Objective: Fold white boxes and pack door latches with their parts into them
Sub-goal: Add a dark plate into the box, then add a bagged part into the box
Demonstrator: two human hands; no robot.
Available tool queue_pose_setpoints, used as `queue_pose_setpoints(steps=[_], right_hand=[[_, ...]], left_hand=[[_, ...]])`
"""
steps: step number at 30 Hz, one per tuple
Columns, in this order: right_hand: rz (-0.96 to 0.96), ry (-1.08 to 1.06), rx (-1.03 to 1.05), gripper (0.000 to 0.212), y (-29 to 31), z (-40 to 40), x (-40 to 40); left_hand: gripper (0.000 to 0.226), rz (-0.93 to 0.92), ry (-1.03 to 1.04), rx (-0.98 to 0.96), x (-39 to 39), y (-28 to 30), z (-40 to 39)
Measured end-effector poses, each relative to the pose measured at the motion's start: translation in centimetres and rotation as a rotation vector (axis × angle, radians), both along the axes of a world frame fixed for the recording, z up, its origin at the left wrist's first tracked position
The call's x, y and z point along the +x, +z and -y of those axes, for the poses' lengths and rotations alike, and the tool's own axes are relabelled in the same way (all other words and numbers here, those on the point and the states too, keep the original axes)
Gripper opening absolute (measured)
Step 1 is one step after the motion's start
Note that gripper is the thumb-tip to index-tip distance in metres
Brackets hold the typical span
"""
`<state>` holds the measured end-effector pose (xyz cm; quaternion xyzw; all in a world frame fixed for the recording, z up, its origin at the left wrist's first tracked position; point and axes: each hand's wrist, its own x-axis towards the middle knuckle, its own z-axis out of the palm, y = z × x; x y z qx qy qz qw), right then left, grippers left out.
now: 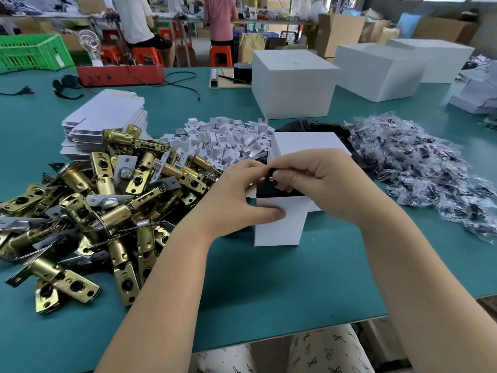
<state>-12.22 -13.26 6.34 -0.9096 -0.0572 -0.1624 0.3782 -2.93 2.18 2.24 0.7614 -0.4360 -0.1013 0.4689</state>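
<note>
The small white box (279, 224) is stood upright mid-worktop, well in from the near edge, gripped at its left wall by the left hand (242, 195), while a black part (271, 184) is pinched directly above its open mouth by the right hand (317, 179).

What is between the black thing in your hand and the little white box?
Nothing visible. The right hand pinches the black part right at the open top of the small white box, which the left hand holds steady.
</note>
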Motion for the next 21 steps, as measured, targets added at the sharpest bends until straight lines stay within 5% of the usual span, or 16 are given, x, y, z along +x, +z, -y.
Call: queue_pose_setpoints(steps=[7,13,17,21], right_hand=[[-0.126,0.038,-0.33,0.019,0.5,-0.7,-0.3],[-0.112,0.014,-0.37,0.01,-0.3,-0.7,-0.2],[0.223,-0.038,-0.309,0.012,-0.9,0.2,-0.2],[0.582,-0.559,0.024,0.016,-2.7,4.8,-0.3]], left_hand=[[0.048,0.004,-0.027,-0.016,0.1,-0.1,-0.1],[0.043,0.013,-0.031,-0.021,0.1,-0.2,-0.1],[0.045,0.04,-0.004,-0.012,0.0,-0.3,0.2],[0.051,0.062,0.01,0.034,0.2,-0.4,0.1]])
